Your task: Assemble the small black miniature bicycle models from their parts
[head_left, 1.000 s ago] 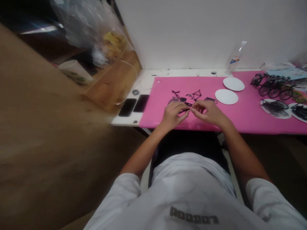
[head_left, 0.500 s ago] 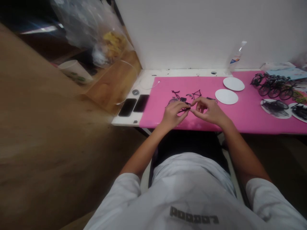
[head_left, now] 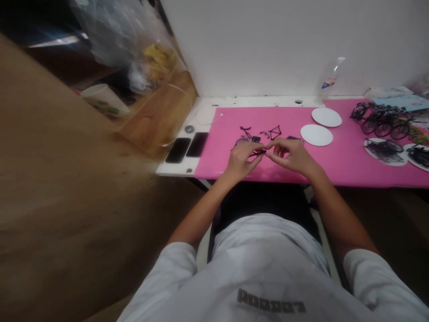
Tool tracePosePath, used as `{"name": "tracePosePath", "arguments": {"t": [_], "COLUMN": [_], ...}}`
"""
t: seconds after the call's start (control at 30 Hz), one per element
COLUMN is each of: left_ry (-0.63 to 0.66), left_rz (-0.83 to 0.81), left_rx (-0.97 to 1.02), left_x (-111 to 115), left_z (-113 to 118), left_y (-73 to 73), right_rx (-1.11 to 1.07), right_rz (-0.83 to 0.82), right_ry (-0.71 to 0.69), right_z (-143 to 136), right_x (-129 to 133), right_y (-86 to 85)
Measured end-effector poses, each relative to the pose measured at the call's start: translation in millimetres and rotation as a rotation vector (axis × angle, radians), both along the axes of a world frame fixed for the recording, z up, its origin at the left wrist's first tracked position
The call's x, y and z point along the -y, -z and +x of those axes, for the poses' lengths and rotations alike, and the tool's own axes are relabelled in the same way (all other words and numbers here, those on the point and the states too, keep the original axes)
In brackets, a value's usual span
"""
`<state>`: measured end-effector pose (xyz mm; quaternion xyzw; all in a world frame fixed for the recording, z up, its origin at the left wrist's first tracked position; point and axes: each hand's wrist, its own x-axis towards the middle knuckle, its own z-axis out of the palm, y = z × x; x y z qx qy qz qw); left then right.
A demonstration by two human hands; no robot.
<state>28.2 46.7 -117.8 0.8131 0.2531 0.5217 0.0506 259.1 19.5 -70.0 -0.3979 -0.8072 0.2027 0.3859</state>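
Above the pink mat (head_left: 281,117), my left hand (head_left: 243,158) pinches a small dark part (head_left: 258,153) between thumb and fingers. The fingertips of my right hand (head_left: 291,155) meet those of my left hand at the end of this part; whatever they grip is too small to make out. Just beyond the hands lie a small black frame (head_left: 275,132), a black forked piece (head_left: 246,131), a black square piece (head_left: 256,139) and a thin wheel (head_left: 241,141), partly hidden by my left hand.
Two white discs (head_left: 317,135) lie right of the hands. Several small black bicycles (head_left: 382,120) stand farther right, near plates of dark parts (head_left: 385,151). Two phones (head_left: 178,150) lie at the left edge. A clear bottle (head_left: 330,80) stands at the back by the wall.
The fingertips of my two hands have drawn slightly closer together, and the dark part between them has shifted a little. The loose parts on the mat have not moved.
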Motion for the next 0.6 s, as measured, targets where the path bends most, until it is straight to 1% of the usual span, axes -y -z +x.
{"name": "tracePosePath", "arguments": {"t": [0.13, 0.3, 0.6], "left_ry": [0.031, 0.004, -0.008], "left_rz": [0.027, 0.040, 0.030], "left_rx": [0.032, 0.032, 0.015], "left_x": [-1.0, -3.1, -4.6], "left_z": [0.4, -0.6, -2.4], "left_y": [1.6, 5.2, 7.9], "right_rx": [0.019, 0.052, 0.009], "right_rz": [0.065, 0.143, 0.218], "right_ry": [0.008, 0.046, 0.078], "right_z": [-0.5, -2.3, -7.1], "right_x": [0.0, -0.6, -1.7], "right_y": [1.5, 6.5, 15.0]}}
